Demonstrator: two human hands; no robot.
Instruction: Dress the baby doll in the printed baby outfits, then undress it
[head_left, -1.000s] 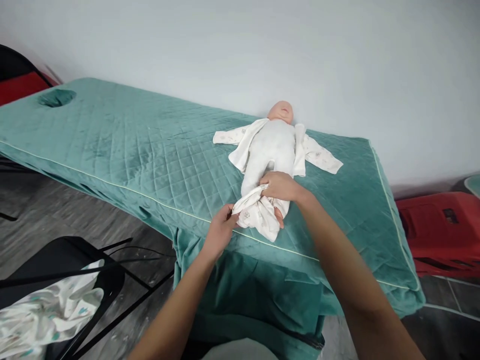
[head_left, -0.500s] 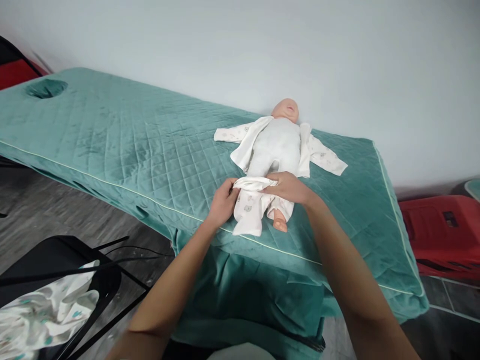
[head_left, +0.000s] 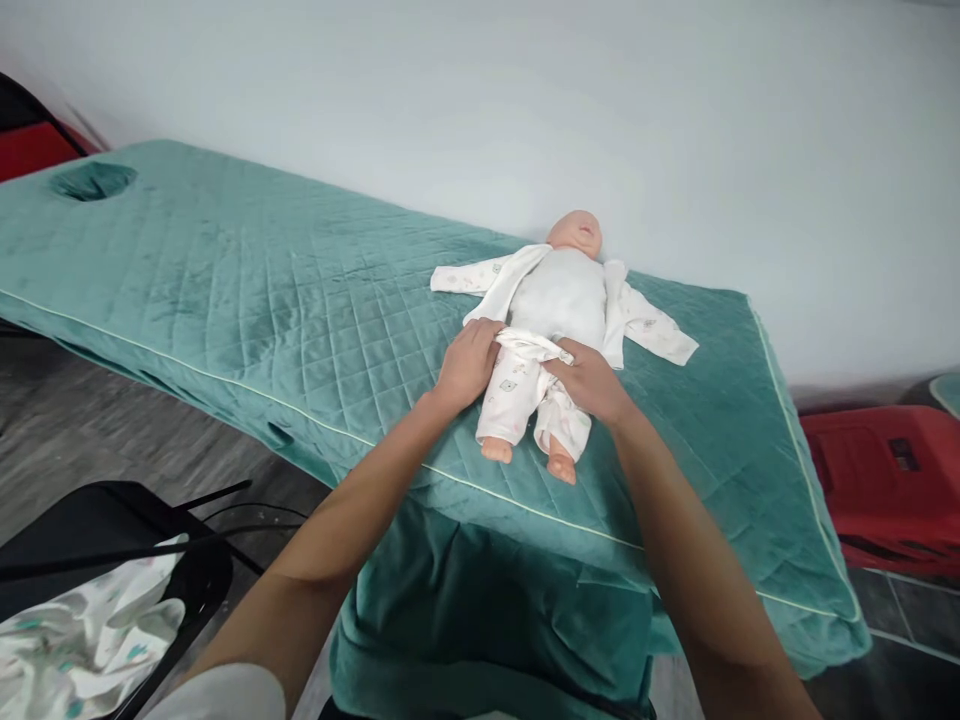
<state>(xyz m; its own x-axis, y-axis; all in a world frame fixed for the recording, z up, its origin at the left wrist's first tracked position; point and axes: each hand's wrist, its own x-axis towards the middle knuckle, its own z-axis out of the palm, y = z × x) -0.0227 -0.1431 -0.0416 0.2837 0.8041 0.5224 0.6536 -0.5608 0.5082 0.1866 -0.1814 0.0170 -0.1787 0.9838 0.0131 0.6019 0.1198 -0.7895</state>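
- Both of my hands have moved up the doll's legs since half a second ago, drawing the printed baby pants (head_left: 510, 392) with them; two bare feet (head_left: 496, 450) now show below the cuffs, where one showed before.
- With my left hand (head_left: 472, 362) I grip the waistband at one side, fingers closed on the fabric, back of the hand turned up, knuckles beside the doll's hip.
- With my right hand (head_left: 592, 382) I hold the other side of the waistband, fingers curled and pointing inward across the thigh; I cannot tell where the thumb sits.
- Between my two grips the bunched waistband spans the upper thighs, below the white torso.
- My forearms reach in from the lower corners and converge toward the pants, elbows wide apart; a pale sleeve (head_left: 225, 692) shows on my left arm.
- The baby doll (head_left: 566, 290) lies on its back, head toward the wall (head_left: 480, 110), feet toward me, on the green quilted massage-table cover (head_left: 300, 280).
- Its printed jacket (head_left: 652, 325) lies open, sleeves spread out to both sides.
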